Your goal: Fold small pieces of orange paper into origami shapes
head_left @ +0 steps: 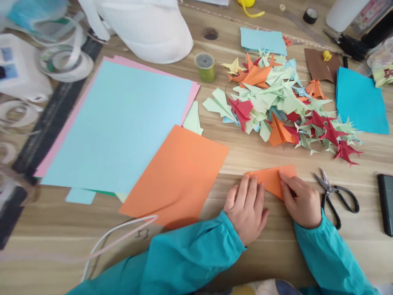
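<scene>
A small folded piece of orange paper [274,180] lies on the wooden table in front of me. Flat on the table, my left hand [247,207] has its fingers stretched out, the tips touching the paper's left corner. My right hand [302,200] is closed, with thumb and forefinger pressed on the paper near its right end. Black-handled scissors [330,190] lie partly open just right of that hand. To the left is a larger orange sheet [181,176], partly over a light blue sheet [123,127].
A heap of folded paper shapes [279,98] in green, red and orange spreads behind my hands. Blue paper [360,100] and a black phone-like object [386,203] are at right. A green spool [205,67] stands near a white object [147,28]. A white cord [104,235] curves at front left.
</scene>
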`<state>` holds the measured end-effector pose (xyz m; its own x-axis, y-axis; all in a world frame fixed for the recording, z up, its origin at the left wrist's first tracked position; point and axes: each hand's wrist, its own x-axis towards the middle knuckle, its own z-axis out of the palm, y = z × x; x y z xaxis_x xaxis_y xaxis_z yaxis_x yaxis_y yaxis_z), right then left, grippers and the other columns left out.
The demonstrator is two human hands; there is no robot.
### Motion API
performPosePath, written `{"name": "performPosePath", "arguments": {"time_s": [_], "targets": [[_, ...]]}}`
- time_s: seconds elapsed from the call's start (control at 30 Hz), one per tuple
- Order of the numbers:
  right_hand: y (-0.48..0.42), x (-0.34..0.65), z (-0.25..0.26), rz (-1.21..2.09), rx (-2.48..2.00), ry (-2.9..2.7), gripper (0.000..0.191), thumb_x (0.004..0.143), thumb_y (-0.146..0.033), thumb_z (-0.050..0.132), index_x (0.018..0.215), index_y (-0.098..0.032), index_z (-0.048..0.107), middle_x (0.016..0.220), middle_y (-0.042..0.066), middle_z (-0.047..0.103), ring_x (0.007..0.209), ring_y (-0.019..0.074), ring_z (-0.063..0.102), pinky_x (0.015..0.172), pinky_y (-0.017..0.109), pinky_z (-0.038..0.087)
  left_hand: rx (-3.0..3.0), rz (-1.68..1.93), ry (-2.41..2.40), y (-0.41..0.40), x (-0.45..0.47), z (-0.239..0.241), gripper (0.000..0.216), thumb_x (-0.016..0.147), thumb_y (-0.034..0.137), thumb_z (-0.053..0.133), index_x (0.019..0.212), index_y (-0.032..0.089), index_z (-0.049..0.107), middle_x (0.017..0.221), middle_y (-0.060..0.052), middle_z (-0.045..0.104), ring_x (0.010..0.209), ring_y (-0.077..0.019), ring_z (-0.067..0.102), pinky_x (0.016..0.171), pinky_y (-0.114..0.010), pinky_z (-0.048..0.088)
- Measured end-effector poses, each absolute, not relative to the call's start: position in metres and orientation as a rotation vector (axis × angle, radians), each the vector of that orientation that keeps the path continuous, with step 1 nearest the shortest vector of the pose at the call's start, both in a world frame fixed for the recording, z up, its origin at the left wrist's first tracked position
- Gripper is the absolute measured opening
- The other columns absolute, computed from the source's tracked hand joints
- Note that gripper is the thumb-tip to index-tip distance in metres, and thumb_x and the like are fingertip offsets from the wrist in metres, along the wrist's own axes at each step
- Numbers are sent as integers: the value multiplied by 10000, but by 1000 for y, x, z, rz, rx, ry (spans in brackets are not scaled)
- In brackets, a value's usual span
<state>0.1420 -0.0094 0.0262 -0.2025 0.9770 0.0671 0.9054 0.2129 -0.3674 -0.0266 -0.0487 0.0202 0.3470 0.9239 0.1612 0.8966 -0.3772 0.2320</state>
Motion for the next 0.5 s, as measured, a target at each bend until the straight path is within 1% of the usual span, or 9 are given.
{"name": "performPosePath", "arguments": {"time_s": [0.07,0.13,0.33,0.5], "targets": [[-9,143,25,357,-1767,-2210,292,822,-209,447,1043,-161,631,724,56,645,646,137,598,584,212,452,2507,412,1681,-50,-26,19,495,801,393,417,1199,109,500,1289,-155,459,1219,-296,361,920,-413,273],[-9,143,25,357,-1760,-2211,293,822,-209,449,1049,-161,628,728,57,647,648,140,598,588,216,452,2510,408,1664,-50,-26,18,499,801,397,419,1198,106,500,1286,-158,461,1218,-296,363,923,-408,274],[-8,142,25,329,-1746,-2208,289,825,-216,446,1037,-158,634,716,57,648,642,139,598,585,215,449,2497,386,1654,-48,-27,20,512,797,413,425,1203,109,493,1292,-153,453,1215,-322,355,917,-429,281],[-7,143,23,311,-1757,-2212,295,826,-231,435,1028,-166,639,707,54,643,619,132,593,568,211,441,2502,370,1642,-47,-27,21,522,785,417,439,1210,117,489,1298,-155,441,1231,-361,315,918,-456,278]]}}
